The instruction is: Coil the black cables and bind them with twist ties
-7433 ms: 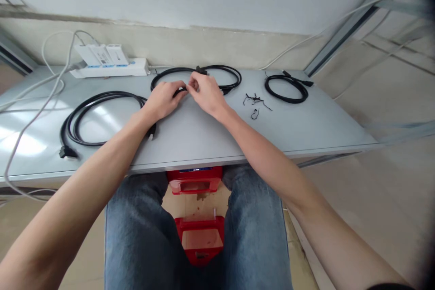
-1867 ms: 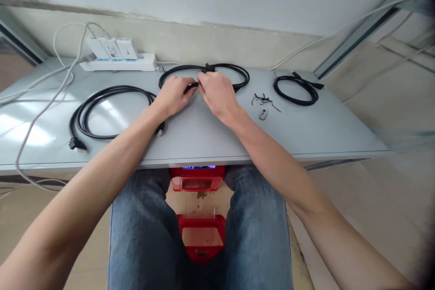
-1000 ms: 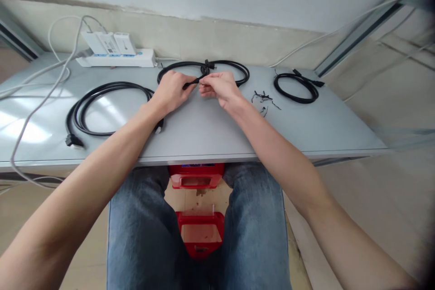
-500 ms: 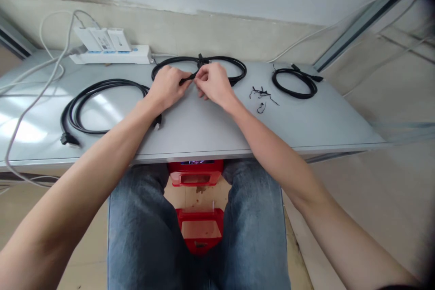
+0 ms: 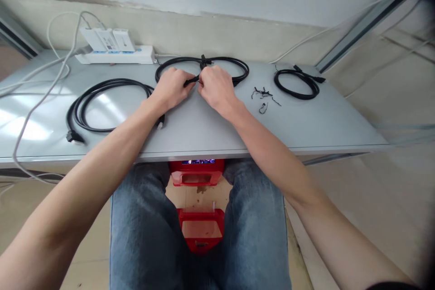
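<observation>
Above the front edge crossing the frame's lower middle, bare tabletop (image 5: 200, 138) gives open room, with a coiled cable (image 5: 115, 81) at left partly hidden by the left forearm (image 5: 122, 140) and small black ties (image 5: 263, 94) lying right of the right hand (image 5: 217, 88). At centre, the left hand (image 5: 171, 88) pinches a short section, seemingly of the double-looped black cable (image 5: 203, 64); the right hand curls at its other end, fingertips hidden, so its grip cannot be told. That section slants up rightward between both, about equally near, its loops spreading left-right behind them, near the wall (image 5: 258, 38).
</observation>
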The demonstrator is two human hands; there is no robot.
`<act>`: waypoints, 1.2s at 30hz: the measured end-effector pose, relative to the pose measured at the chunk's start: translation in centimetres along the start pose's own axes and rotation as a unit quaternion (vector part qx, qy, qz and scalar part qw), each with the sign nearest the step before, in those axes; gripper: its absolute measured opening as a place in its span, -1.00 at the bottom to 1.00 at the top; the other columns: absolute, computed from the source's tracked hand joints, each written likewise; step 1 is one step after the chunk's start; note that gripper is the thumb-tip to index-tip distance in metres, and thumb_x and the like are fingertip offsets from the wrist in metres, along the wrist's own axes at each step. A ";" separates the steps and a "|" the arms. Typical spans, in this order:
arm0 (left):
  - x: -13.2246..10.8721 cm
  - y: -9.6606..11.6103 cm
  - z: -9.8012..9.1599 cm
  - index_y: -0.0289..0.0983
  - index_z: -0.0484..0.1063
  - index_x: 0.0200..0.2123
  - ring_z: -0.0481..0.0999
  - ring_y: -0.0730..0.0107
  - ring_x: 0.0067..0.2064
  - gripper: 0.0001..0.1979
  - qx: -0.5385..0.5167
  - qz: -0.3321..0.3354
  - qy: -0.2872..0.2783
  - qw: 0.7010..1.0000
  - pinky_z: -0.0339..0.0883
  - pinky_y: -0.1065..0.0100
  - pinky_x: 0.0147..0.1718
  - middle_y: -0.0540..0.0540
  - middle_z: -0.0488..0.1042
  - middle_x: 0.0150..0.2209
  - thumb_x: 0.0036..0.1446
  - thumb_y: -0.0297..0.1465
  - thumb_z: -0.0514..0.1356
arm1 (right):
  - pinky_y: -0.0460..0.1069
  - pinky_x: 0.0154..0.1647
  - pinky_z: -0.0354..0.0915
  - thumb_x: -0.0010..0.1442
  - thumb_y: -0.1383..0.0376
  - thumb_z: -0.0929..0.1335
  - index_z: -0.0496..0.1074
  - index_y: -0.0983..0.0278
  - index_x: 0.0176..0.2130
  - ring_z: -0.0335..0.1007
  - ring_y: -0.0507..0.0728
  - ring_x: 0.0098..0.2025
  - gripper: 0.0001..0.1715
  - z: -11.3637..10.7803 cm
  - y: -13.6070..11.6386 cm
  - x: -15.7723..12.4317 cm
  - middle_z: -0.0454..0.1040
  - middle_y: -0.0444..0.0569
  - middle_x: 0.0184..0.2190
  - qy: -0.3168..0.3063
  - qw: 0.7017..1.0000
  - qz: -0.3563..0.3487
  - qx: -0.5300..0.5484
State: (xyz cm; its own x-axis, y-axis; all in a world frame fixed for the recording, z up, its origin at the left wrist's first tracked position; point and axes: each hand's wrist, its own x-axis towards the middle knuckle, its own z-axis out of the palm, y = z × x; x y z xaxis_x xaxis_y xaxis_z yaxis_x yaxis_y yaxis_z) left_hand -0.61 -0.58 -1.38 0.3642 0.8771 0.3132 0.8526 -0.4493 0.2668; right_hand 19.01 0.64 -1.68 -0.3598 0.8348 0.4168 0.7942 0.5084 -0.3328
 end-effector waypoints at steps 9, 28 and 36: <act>-0.1 -0.4 0.2 -0.21 0.78 -0.01 0.66 -0.14 0.02 -0.66 -0.004 0.007 -0.003 1.000 0.38 0.00 0.12 -0.28 0.72 -0.22 0.47 -0.29 0.17 | 0.25 0.13 0.52 0.41 0.51 0.42 0.63 0.24 -0.09 0.70 0.49 0.11 -0.78 -1.5 -1.2 -0.4 0.70 0.20 -0.10 -0.063 0.998 0.012 -0.025; -0.1 0.0 -0.4 -0.26 0.78 -0.02 0.69 -0.10 0.00 -0.61 0.019 -0.012 0.000 1.000 0.40 0.04 0.14 -0.33 0.76 -0.16 0.48 -0.30 0.12 | -0.16 -0.64 0.02 0.46 0.57 0.44 0.44 0.24 -0.35 0.30 -0.06 -0.53 -0.63 -3.5 -1.8 0.3 0.56 -0.08 -0.45 -0.185 0.793 0.273 0.513; 0.0 -0.3 -0.1 -0.26 0.79 0.00 0.70 -0.08 -0.01 -0.62 0.015 -0.004 -0.002 1.000 0.42 0.06 0.09 -0.32 0.77 -0.16 0.47 -0.32 0.15 | -0.05 -0.37 0.37 0.44 0.46 0.47 0.51 0.20 -0.30 0.55 0.11 -0.33 -0.74 -2.1 -1.2 0.0 0.68 0.00 -0.30 -0.127 0.950 0.127 0.256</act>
State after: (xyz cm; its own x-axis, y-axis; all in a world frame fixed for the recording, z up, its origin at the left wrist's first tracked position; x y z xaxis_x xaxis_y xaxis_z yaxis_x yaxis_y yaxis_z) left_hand -0.86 -0.43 -1.36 0.3596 0.8812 0.3070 0.8662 -0.4376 0.2414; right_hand 19.11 -0.43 0.53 -0.3465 0.9352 0.0727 0.5516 0.2658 -0.7906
